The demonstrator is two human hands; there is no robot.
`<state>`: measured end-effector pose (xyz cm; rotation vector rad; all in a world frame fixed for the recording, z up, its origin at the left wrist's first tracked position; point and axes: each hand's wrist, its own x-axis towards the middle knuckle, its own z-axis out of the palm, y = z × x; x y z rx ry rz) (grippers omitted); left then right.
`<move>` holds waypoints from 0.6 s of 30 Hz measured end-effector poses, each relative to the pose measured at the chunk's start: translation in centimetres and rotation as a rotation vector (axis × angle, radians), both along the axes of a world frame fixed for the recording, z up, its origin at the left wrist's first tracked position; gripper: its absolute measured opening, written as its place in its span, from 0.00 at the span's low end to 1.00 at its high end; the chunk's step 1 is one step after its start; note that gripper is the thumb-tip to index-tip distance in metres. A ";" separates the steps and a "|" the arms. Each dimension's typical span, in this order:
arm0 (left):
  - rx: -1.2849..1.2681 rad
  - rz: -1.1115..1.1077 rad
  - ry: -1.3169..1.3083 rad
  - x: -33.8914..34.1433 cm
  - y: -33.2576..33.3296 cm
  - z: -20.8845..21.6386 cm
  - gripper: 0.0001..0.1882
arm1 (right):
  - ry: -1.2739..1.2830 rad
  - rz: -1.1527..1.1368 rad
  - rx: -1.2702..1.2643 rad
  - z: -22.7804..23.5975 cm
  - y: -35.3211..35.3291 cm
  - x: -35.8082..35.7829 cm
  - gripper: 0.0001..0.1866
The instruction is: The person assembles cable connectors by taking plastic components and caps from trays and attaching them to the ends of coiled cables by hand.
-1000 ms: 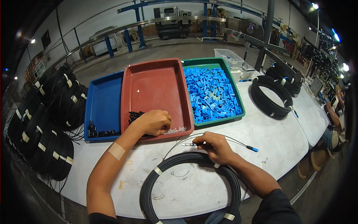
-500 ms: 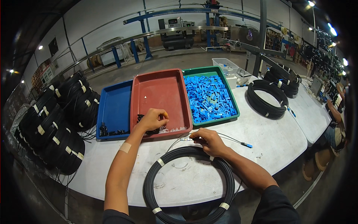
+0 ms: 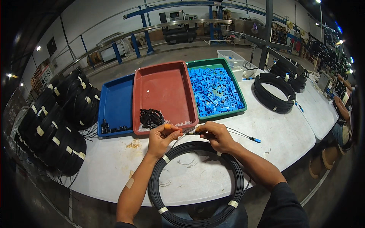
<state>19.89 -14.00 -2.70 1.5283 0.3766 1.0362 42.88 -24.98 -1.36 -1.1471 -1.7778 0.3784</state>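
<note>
And here it is, front and centre: a slim dark plug [image 3: 193, 133] held above the bench [image 3: 281, 140], just past the far edge of a smooth black ring of cable [image 3: 153, 182]. The right hand [image 3: 218, 137] grips it, fingers closed firmly around its right end. At its left end sits the left hand [image 3: 157, 140], fingers drawn together in a pinch; whether a tiny piece is caught between them I cannot tell. A thin grey cable runs behind the right hand, out to a blue-tipped plug [image 3: 254, 140] on the right.

Beyond, shallow plastic trays: blue tray [image 3: 116, 100] on the left, red tray [image 3: 167, 83] in the middle, green tray [image 3: 235, 82] on the right. Glossy blue clips [image 3: 215, 91] carpet the green one, slim black pieces [image 3: 151, 118] heap in the red, pale bits [image 3: 184, 124] beside them.

The count: two hands, three trays, one ring near, four pale tape bands showing on it, one blue-tipped plug. The clips? Too many to number!
</note>
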 end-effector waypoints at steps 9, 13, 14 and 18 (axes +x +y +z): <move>-0.038 -0.072 0.011 -0.6 -0.8 -0.6 0.07 | -0.086 -0.011 0.106 -0.3 0.1 -0.9 0.12; -0.025 -0.051 0.059 -0.6 -0.9 -0.7 0.08 | -0.104 -0.008 0.117 -0.4 0.1 -0.8 0.13; -0.014 -0.044 0.087 -0.7 -1.1 -0.5 0.08 | -0.103 -0.008 0.115 -0.4 0.0 -0.8 0.13; 0.020 -0.019 0.107 -0.7 -1.5 -0.3 0.08 | -0.198 -0.029 0.116 -0.5 -0.1 -0.4 0.15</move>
